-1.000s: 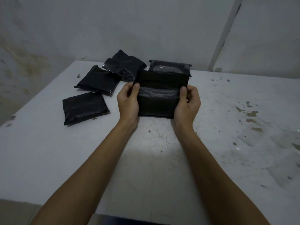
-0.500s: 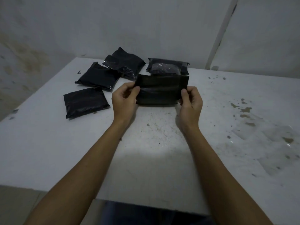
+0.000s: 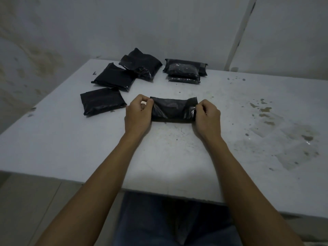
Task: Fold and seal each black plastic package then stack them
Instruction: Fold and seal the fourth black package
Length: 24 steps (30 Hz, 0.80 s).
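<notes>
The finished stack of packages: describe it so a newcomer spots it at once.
Start at the white table and look to its far edge, right of centre. The stack lies there, apart from three single packages on the left; only here do packages lie one on another.

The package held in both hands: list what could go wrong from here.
1. Both hands, left and right, pinch only the ends of the package; its glossy film could slip and the fold spring open.
2. The finished stack sits apart across the table; carrying an unsealed fold there might undo it.
</notes>
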{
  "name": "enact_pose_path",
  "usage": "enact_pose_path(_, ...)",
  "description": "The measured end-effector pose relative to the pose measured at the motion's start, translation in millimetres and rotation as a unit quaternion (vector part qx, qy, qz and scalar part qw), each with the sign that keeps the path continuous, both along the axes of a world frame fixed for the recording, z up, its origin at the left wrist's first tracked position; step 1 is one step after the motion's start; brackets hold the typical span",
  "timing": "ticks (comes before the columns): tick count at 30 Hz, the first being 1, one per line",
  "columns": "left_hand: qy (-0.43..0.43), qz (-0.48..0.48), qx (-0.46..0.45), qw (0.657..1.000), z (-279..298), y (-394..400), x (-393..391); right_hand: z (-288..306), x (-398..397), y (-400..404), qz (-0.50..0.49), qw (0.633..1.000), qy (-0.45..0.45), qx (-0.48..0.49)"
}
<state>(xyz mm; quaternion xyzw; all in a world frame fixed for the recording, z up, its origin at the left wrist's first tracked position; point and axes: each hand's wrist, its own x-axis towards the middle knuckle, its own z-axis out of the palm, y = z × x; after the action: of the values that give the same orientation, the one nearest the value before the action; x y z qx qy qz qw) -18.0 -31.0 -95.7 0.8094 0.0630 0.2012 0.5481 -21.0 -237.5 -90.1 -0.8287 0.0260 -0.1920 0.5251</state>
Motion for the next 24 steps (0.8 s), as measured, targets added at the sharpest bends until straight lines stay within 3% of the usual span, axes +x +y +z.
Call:
enact_pose_path(16,0.039,0.099,0.193,0.975,0,-3,-6,1,-2,4,-0.066,0.989,0.045,-0.121)
enact_pose_path(24,0.063,0.088,0.234,0.966,-2,-1,-4,0,8,-5,-0.058,0.996,0.031,-0.064)
